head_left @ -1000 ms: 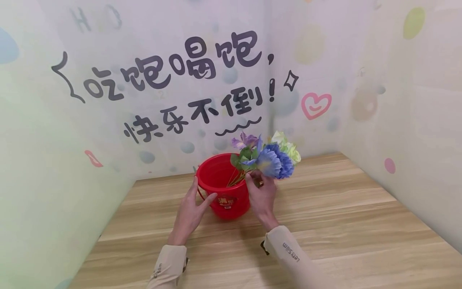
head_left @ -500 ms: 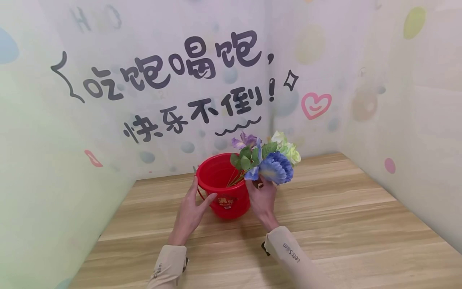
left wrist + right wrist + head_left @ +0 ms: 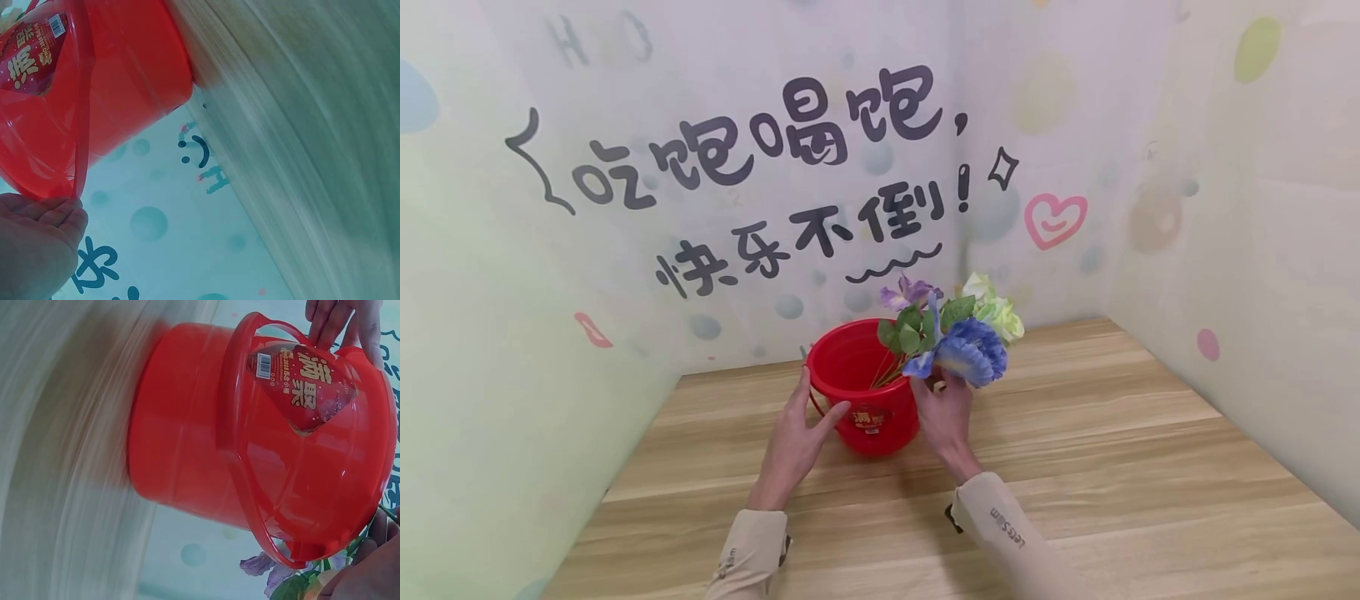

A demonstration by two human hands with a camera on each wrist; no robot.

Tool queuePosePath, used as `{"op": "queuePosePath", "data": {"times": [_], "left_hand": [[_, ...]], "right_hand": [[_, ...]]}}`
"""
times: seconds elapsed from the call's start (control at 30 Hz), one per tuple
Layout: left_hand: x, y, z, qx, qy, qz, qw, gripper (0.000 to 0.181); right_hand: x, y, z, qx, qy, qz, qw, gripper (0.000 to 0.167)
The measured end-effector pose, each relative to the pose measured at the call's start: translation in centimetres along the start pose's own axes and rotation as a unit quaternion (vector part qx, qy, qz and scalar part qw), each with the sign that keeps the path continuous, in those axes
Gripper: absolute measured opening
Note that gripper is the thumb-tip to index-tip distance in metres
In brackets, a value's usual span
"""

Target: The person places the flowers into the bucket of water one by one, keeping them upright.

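A red plastic bucket with a gold-lettered label stands upright on the wooden table. My left hand holds its left side near the rim, thumb across the front; the left wrist view shows the fingertips at the rim. At the bucket's right edge, my right hand pinches the stem of a blue flower, its bloom hanging outside the rim. Beside it lean a purple flower, green leaves and pale yellow-green flowers. Thin stems run into the bucket; their lower ends are hidden.
The bucket's red handle hangs down against its front side. Patterned walls with large black writing close off the back and both sides of the wooden table.
The blue flower has tipped lower toward my right hand and slightly left, uncovering green leaves behind it. The bucket and my left hand keep their places.
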State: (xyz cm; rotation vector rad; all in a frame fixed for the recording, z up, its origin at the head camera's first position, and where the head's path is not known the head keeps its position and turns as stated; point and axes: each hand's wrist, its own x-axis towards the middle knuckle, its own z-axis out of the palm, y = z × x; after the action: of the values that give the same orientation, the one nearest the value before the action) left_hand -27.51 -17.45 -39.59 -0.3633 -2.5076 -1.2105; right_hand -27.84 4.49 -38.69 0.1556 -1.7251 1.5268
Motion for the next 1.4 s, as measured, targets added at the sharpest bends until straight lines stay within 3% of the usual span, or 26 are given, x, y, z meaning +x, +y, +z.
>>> {"op": "queuePosePath", "data": {"times": [0.33,0.67,0.97,1.4], "left_hand": [[0.04,0.01,-0.01,-0.002,-0.002,0.002,1.0,0.099],[-0.02,0.12,-0.07,0.0,-0.002,-0.002,1.0,0.1],[-0.04,0.01,-0.04,0.002,-0.002,0.002,1.0,0.1],[-0.07,-0.07,0.02,0.004,0.001,0.005,1.0,0.099]], "right_hand": [[-0.1,0.05,-0.17,0.027,-0.006,0.003,0.9996,0.008],[0.21,0.24,-0.12,0.122,0.019,0.018,0.9922,0.014],[0.16,0.13,-0.04,0.113,0.015,0.058,0.9918,0.017],[-0.13,0.75,-0.03,0.108,0.006,0.055,0.9926,0.016]]}}
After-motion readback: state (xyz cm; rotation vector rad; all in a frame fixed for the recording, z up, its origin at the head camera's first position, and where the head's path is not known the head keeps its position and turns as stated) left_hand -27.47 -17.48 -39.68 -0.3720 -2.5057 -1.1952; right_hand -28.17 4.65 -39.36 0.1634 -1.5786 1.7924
